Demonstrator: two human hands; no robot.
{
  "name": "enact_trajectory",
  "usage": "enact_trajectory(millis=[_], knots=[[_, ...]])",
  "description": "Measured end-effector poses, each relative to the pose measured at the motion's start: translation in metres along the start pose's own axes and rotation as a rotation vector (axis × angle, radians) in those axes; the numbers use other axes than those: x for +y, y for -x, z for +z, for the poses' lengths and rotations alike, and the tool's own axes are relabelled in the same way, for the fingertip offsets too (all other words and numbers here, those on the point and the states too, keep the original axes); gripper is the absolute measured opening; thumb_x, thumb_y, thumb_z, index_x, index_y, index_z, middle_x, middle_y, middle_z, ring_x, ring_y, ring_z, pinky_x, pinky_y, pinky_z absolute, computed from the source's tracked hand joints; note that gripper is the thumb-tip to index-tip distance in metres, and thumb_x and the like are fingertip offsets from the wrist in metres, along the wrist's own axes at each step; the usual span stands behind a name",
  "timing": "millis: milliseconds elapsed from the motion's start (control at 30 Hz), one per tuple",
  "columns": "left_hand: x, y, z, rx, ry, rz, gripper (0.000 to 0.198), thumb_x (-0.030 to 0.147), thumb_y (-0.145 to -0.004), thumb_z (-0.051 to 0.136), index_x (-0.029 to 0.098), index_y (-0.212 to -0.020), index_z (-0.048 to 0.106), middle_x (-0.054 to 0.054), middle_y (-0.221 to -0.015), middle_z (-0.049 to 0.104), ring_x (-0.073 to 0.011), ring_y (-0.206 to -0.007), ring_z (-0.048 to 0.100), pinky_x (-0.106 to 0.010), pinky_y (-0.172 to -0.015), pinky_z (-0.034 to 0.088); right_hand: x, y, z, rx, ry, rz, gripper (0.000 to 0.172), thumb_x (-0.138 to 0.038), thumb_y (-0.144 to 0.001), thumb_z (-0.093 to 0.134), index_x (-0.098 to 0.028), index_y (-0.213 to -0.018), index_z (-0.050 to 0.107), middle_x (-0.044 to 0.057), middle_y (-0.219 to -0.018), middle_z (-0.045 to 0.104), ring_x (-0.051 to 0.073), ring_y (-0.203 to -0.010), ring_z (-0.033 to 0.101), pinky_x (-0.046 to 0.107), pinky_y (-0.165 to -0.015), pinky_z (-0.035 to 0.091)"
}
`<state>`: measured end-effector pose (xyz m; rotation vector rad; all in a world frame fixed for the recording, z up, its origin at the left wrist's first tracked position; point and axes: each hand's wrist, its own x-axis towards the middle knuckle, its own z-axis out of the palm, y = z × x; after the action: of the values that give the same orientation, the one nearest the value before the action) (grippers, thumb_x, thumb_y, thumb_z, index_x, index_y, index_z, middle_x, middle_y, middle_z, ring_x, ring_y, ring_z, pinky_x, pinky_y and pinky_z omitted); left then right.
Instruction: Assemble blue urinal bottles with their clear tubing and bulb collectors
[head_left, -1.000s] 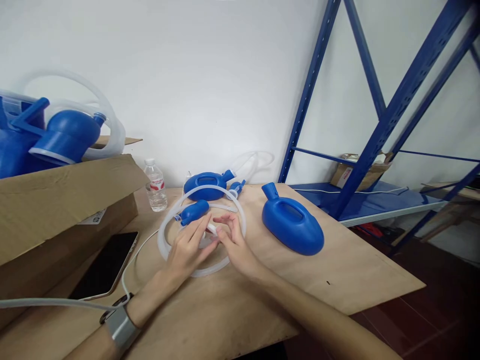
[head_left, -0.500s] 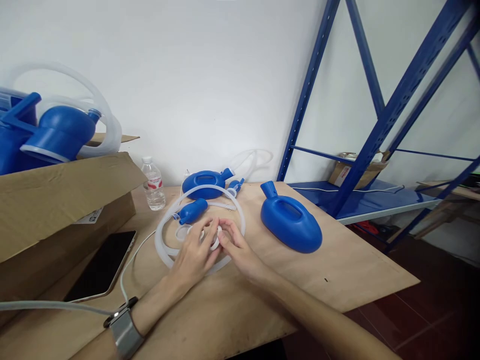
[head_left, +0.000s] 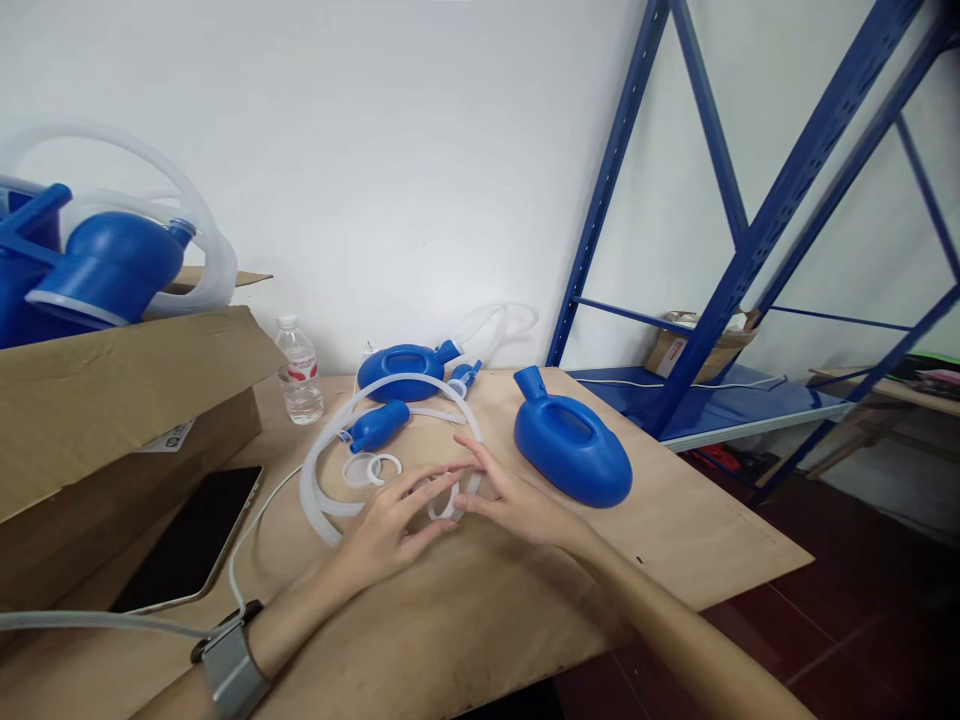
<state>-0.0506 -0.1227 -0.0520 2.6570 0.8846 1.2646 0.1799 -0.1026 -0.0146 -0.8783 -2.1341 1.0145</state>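
Observation:
My left hand (head_left: 394, 525) reaches across the wooden table (head_left: 675, 560) and pinches a small white ring (head_left: 444, 502) between thumb and fingers. My right hand (head_left: 521, 500) lies beside it with fingers spread, its thumb touching the same ring. Both hands sit at the near edge of a coiled clear tube (head_left: 313, 490). A small blue connector (head_left: 379, 425) is fixed on the tube's far end. Two more white rings (head_left: 371, 468) lie inside the coil. A blue spouted vessel (head_left: 574, 452) rests just right of my right hand.
A second blue vessel (head_left: 401, 370) and a water bottle (head_left: 298, 372) stand by the wall. At the left an open cardboard box (head_left: 112, 400) holds blue parts and tubing, with a dark phone (head_left: 191, 540) in front. A blue metal rack (head_left: 720, 300) stands to the right.
Both hands have drawn back toward me and to the right, off the middle of the coil. The two white rings inside the coil are now uncovered. My right fingers have spread.

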Motion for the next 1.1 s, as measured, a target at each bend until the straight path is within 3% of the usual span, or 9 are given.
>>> enact_trajectory(millis=[100, 167, 233, 300, 400, 533, 667, 933, 1100], knots=[[-0.005, 0.004, 0.000, 0.029, -0.043, -0.057, 0.045, 0.034, -0.096, 0.063, 0.028, -0.139, 0.053, -0.010, -0.132, 0.061, -0.0244, -0.115, 0.065, -0.037, -0.093, 0.057, -0.002, 0.002, -0.049, 0.269, 0.562, -0.115, 0.062, -0.055, -0.089, 0.066, -0.029, -0.143, 0.052, 0.011, -0.148, 0.053, 0.038, -0.145, 0.037, 0.061, -0.120, 0.025], [-0.007, 0.005, 0.000, 0.024, -0.060, -0.073, 0.043, 0.036, -0.095, 0.063, 0.027, -0.137, 0.056, -0.011, -0.129, 0.061, -0.0241, -0.111, 0.066, -0.037, -0.090, 0.057, 0.008, 0.005, -0.086, 0.506, 0.784, -0.007, 0.054, -0.055, -0.094, 0.056, -0.023, -0.138, 0.058, 0.014, -0.145, 0.056, 0.040, -0.145, 0.037, 0.062, -0.121, 0.022], [-0.007, 0.005, 0.000, 0.010, -0.074, -0.086, 0.042, 0.040, -0.095, 0.064, 0.027, -0.134, 0.058, -0.010, -0.127, 0.062, -0.0236, -0.107, 0.066, -0.037, -0.089, 0.056, 0.025, 0.011, -0.117, 0.676, 0.840, 0.201, 0.062, -0.060, -0.092, 0.055, -0.019, -0.139, 0.057, 0.017, -0.144, 0.057, 0.042, -0.141, 0.042, 0.064, -0.118, 0.027], [-0.008, 0.005, 0.000, 0.004, -0.086, -0.111, 0.042, 0.043, -0.094, 0.064, 0.026, -0.132, 0.060, -0.010, -0.126, 0.062, -0.0236, -0.105, 0.066, -0.037, -0.089, 0.056, 0.042, 0.020, -0.133, 0.617, 0.719, 0.336, 0.064, -0.063, -0.090, 0.056, -0.020, -0.137, 0.058, 0.016, -0.140, 0.062, 0.040, -0.132, 0.053, 0.060, -0.113, 0.038], [-0.012, 0.002, 0.000, 0.004, -0.125, -0.191, 0.041, 0.048, -0.095, 0.061, 0.024, -0.128, 0.064, -0.011, -0.122, 0.063, -0.0247, -0.104, 0.067, -0.037, -0.087, 0.055, 0.054, 0.036, -0.135, 0.571, 0.544, 0.310, 0.055, -0.062, -0.094, 0.048, -0.023, -0.129, 0.064, 0.012, -0.135, 0.066, 0.035, -0.128, 0.059, 0.052, -0.112, 0.042], [-0.015, -0.014, -0.005, 0.021, -0.195, -0.382, 0.044, 0.053, -0.093, 0.061, 0.023, -0.124, 0.068, -0.010, -0.112, 0.067, -0.0280, -0.100, 0.066, -0.041, -0.085, 0.054, 0.039, 0.045, -0.122, 0.352, 0.344, 0.185, 0.049, -0.060, -0.094, 0.054, -0.025, -0.126, 0.066, 0.007, -0.138, 0.065, 0.032, -0.131, 0.057, 0.049, -0.116, 0.040], [-0.012, -0.050, -0.015, 0.082, -0.059, -0.384, 0.045, 0.054, -0.092, 0.060, 0.026, -0.126, 0.068, -0.009, -0.117, 0.069, -0.0293, -0.113, 0.061, -0.046, -0.101, 0.047, 0.024, 0.039, -0.109, 0.179, 0.206, 0.118, 0.046, -0.058, -0.094, 0.055, -0.026, -0.126, 0.066, 0.006, -0.137, 0.065, 0.030, -0.128, 0.059, 0.047, -0.114, 0.044], [-0.020, -0.090, -0.022, 0.021, 0.226, -0.440, 0.051, 0.058, -0.084, 0.070, 0.023, -0.120, 0.073, -0.007, -0.111, 0.074, -0.0248, -0.095, 0.069, -0.035, -0.083, 0.055, 0.027, 0.027, -0.097, 0.143, 0.125, 0.069, 0.047, -0.057, -0.093, 0.058, -0.026, -0.128, 0.067, 0.006, -0.137, 0.065, 0.030, -0.127, 0.059, 0.049, -0.113, 0.045], [-0.015, -0.088, -0.024, -0.080, 0.055, -0.345, 0.053, 0.056, -0.092, 0.059, 0.021, -0.131, 0.067, -0.010, -0.116, 0.073, -0.0271, -0.102, 0.070, -0.039, -0.090, 0.056, 0.030, 0.027, -0.099, 0.139, 0.113, 0.065, 0.047, -0.057, -0.093, 0.059, -0.027, -0.128, 0.068, 0.006, -0.138, 0.065, 0.031, -0.127, 0.060, 0.049, -0.113, 0.046]])
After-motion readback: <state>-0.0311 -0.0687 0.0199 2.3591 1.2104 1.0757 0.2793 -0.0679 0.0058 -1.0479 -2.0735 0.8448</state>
